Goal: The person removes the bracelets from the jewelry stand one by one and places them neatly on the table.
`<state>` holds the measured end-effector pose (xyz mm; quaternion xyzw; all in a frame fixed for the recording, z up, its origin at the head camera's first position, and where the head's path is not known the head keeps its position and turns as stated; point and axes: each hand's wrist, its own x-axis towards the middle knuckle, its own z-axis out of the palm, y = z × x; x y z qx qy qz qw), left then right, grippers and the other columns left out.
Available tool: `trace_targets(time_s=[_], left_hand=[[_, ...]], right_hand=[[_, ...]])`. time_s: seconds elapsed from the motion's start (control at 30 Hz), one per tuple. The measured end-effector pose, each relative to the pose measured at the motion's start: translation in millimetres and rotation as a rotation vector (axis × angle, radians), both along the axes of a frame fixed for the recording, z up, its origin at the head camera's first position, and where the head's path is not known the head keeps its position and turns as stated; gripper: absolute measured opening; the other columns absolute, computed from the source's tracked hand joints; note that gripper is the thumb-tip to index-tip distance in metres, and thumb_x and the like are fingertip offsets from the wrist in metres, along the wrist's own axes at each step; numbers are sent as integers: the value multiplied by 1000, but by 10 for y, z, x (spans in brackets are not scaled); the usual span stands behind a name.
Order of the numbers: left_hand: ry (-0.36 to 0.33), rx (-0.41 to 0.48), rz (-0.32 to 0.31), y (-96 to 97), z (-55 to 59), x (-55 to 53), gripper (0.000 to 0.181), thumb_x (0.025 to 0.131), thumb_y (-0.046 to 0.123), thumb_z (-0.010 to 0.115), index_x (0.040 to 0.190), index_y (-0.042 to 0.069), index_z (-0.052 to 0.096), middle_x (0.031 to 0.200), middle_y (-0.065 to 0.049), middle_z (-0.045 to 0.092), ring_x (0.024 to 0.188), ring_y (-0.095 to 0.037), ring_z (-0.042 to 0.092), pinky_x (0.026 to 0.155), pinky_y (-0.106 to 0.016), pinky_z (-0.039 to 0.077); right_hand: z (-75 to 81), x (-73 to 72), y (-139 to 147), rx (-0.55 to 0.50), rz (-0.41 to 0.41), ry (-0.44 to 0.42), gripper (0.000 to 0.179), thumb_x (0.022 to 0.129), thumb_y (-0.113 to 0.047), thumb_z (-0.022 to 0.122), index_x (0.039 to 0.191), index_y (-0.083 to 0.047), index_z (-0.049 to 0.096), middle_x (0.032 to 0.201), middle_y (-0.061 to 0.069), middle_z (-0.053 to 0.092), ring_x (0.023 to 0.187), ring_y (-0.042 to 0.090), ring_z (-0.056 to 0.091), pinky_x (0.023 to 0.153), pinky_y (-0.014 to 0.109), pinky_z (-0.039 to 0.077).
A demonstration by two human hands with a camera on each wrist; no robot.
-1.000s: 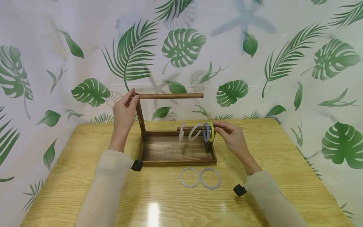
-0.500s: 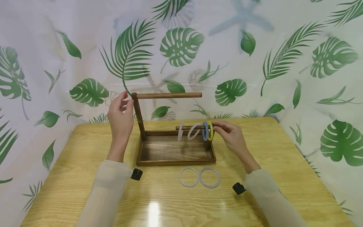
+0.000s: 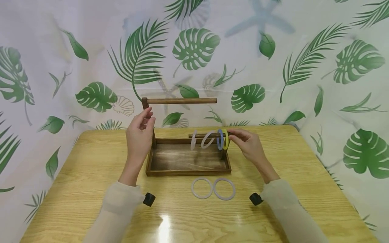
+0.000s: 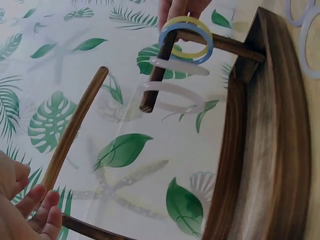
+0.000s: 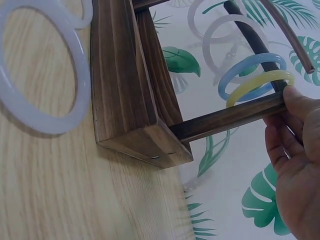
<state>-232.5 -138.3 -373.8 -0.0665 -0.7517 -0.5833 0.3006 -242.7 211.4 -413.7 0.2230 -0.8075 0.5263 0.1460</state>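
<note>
Wooden rack point(image 3: 185, 173) on table point(image 3: 188, 219). Right hand point(image 3: 247, 143) pinches top of short post point(image 5: 230, 120), thumb just beside yellow ring point(image 5: 252, 84). Yellow ring, blue ring point(image 5: 247, 61), two pale rings point(image 3: 193, 143) hang on lower bar point(image 3: 199, 136), listed outward from hand. Left hand point(image 3: 139, 135) near tall post point(image 4: 95, 230), upper bar point(image 3: 182, 101); fingers loosely bent, contact unclear. Two loose rings point(image 5: 82, 75) flat before rack.

Wooden stand point(image 4: 294, 125) cropped, left wrist view
</note>
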Motion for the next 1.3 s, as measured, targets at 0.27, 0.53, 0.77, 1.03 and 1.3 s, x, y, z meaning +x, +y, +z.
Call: trace_targets(time_s=[0.27,0.53,0.77,1.03,1.3], left_hand=[[-107,-7,-59,156,-169,123,34,102,7,66,135,1,67,121,-16,69,102,-26,69,80,-15,51],[-137,-42,-87,264,-318,185,34,100,7,69,133,-1,68,120,-15,71,96,-28,71,74,-16,52],[-128,-86,-97,412,-418,241,32,100,10,71,130,-1,70,116,-15,71,94,-27,72,81,-33,58],[-161,-108,-90,581,-558,305,39,99,13,72,135,-1,66,121,-16,69,99,-27,72,84,-39,59],[-159,-130,-52,723,-650,313,41,97,15,76,133,-2,67,121,-16,71,97,-28,73,79,-40,61]], right_hand=[[20,-6,-2,30,-22,1,22,97,7,67,119,11,71,115,27,71,96,4,67,80,13,50],[25,-18,0,20,-8,8,22,97,8,66,118,12,71,114,28,72,97,9,68,81,13,51],[40,-26,1,-7,8,-20,23,97,7,67,119,11,71,114,28,71,98,7,68,83,15,52],[25,-11,9,-11,5,-12,21,98,7,66,118,11,72,112,28,72,95,6,67,81,15,52],[-22,-12,27,-64,29,-17,23,97,9,66,118,13,70,113,30,71,98,5,68,84,15,53]])
